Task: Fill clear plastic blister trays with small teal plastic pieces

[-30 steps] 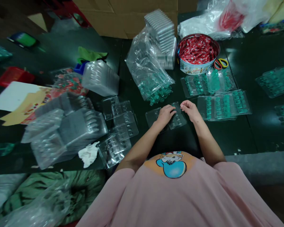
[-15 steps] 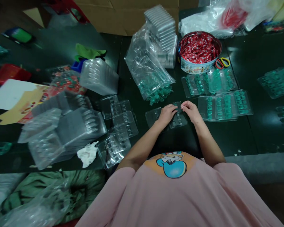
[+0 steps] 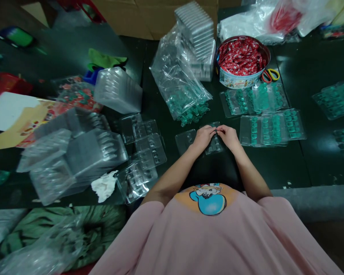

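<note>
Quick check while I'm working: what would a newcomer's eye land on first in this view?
Probably the round tin of bright red, white-specked contents at the upper right of centre. Next, the green pieces at the mouth of a clear bag, left of and nearer than the tin. Then the left hand and right hand, fingertips close together over a clear tray mid-picture.

I'd call this a packing workshop: on the dark tabletop (image 3: 275, 164), piles of clear trays (image 3: 83, 154) stand left of the fingers (image 3: 210, 131), and filled trays (image 3: 245, 128) of green pieces (image 3: 276, 129) lie to the right. Beyond the fingers, a plastic bag (image 3: 166, 72) has more green pieces at its mouth, scissors (image 3: 267, 78) lie beside a tin (image 3: 236, 80), and brown cardboard (image 3: 160, 19) stands behind.
</note>
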Motion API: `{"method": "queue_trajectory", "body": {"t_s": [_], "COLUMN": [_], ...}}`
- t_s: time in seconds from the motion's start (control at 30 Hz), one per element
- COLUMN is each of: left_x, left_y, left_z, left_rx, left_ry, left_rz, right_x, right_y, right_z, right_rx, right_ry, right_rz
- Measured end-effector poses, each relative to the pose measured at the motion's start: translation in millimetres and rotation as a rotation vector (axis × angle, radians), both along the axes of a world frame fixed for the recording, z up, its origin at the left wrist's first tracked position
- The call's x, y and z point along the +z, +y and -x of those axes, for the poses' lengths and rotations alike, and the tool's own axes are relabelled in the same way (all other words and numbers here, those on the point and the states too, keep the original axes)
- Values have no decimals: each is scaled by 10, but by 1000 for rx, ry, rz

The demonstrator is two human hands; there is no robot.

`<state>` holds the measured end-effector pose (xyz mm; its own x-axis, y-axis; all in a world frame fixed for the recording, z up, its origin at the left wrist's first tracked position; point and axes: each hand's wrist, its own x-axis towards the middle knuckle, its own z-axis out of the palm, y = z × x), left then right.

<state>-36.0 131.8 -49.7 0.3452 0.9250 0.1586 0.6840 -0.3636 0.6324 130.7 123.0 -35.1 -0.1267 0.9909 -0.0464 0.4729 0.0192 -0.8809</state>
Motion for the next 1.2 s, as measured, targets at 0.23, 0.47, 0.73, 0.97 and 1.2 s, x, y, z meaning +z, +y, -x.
{"method": "queue_trajectory", "body": {"t_s": [0.23,0.47,0.73,0.97,1.2], "left_x": [13,159,157,208,191], "left_y": [-57,-111,-37,-4,20], "left_z": [61,-8,58,41,-12], "left_rx": [1,64,109,134,200], "left_ry": [-47,-122,-431,-739,-749], "left_rz": [11,49,293,509,477], "right_x": [-20,34,-16,3,1], "right_y": [11,-36,0,23,70], "right_z": [-25,39,25,9,35], "right_rx": [1,42,67,61,-18], "right_ry": [-33,-99,-130,96,201], "right_rz": [5,-55,-111,72,121]}}
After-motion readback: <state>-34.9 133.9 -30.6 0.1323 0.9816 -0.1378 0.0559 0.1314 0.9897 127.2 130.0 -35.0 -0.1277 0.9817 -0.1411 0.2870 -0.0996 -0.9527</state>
